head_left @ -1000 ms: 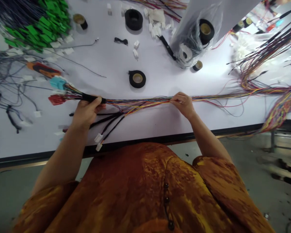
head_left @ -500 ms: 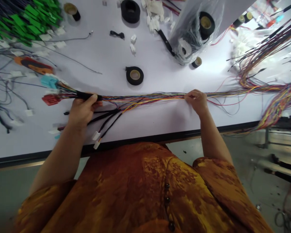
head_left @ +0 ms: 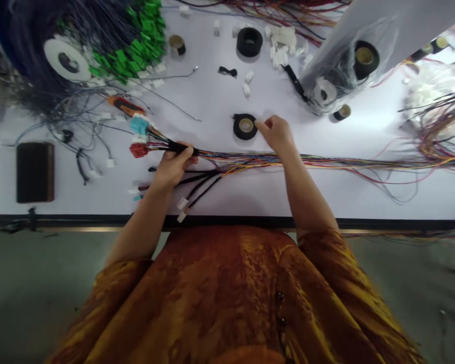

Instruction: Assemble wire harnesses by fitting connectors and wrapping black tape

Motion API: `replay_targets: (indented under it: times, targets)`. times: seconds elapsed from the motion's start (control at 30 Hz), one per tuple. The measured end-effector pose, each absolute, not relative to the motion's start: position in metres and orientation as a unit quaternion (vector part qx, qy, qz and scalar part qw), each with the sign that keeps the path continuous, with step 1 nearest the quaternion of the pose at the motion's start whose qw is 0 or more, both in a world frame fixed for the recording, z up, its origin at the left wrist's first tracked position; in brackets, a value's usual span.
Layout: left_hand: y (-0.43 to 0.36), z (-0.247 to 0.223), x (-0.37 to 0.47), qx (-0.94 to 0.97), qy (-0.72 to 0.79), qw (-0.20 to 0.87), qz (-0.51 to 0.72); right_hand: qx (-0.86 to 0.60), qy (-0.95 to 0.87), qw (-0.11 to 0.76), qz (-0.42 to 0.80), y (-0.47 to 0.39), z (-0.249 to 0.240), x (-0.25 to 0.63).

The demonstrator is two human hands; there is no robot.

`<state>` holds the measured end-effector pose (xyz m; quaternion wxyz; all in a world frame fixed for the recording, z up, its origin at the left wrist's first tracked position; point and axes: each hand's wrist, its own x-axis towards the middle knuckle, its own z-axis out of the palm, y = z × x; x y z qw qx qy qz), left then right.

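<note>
My left hand (head_left: 175,164) is wrapped round the black-taped part of a long wire bundle (head_left: 326,161), near its connector end. A light-blue connector (head_left: 139,125) and a red connector (head_left: 138,150) stick out to the left of that hand. Black-sleeved branches with white plugs (head_left: 182,203) hang off the bundle below. My right hand (head_left: 276,132) is above the bundle, its fingertips at the right edge of a black tape roll (head_left: 245,126) lying on the table. Its fingers are bent together; whether they grip the roll cannot be made out.
Green connectors (head_left: 144,45) on dark wires lie at the back left, beside an orange-handled tool (head_left: 126,106). Another black tape roll (head_left: 249,42), white plugs (head_left: 282,45) and a plastic-wrapped pack (head_left: 335,76) are farther back. A dark box (head_left: 35,172) sits left.
My right hand has left the wire bundle and moved up and left to the tape roll. My left hand keeps its hold. The view has shifted left, showing the dark box.
</note>
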<state>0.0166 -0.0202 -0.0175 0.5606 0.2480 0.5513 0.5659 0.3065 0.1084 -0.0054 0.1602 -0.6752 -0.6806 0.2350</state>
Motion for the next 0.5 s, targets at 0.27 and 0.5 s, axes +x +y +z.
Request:
replay_targets:
  times: [0.27,0.5]
  targets:
    - [-0.021,-0.009,0.005,0.384,0.526,0.559,0.513,-0.585,-0.687,0.211,0.376,0.099,0.013,0.216]
    - [-0.020,0.002,0.002,0.495,0.513,0.502,0.489,-0.489,-0.602,0.194,0.601,0.066,0.057,0.204]
